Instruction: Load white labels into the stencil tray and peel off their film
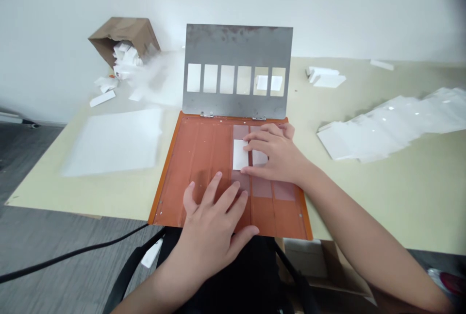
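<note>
Both hands are held open, and nothing is clenched or gripped. The left hand [213, 226] is laid flat with its fingers spread on the lower part of an orange plate [189, 158]. The right hand [276, 154] is rested on the same plate, with its fingers curved over a white card [259, 157]. Its thumb is placed just below a second white card [240, 155], and the two cards are lying side by side, slightly apart. Pale translucent rectangles [261, 188] are seen on the plate around the cards.

The plate is hinged along its far edge to a steel stencil [236, 44], which is stood upright and pierced by six rectangular windows [227, 79]. White pieces [265, 82] are visible through the two rightmost windows. The plate lies on a pale tabletop [102, 197]. Beyond it to the left, a cardboard box [124, 35] is tipped over, with a heap of white cards [125, 59] spilling out. A white sheet [112, 141] lies left of the plate, and overlapping white sheets [389, 127] are fanned out on the right. A black cable [69, 253] is trailed across the floor.
</note>
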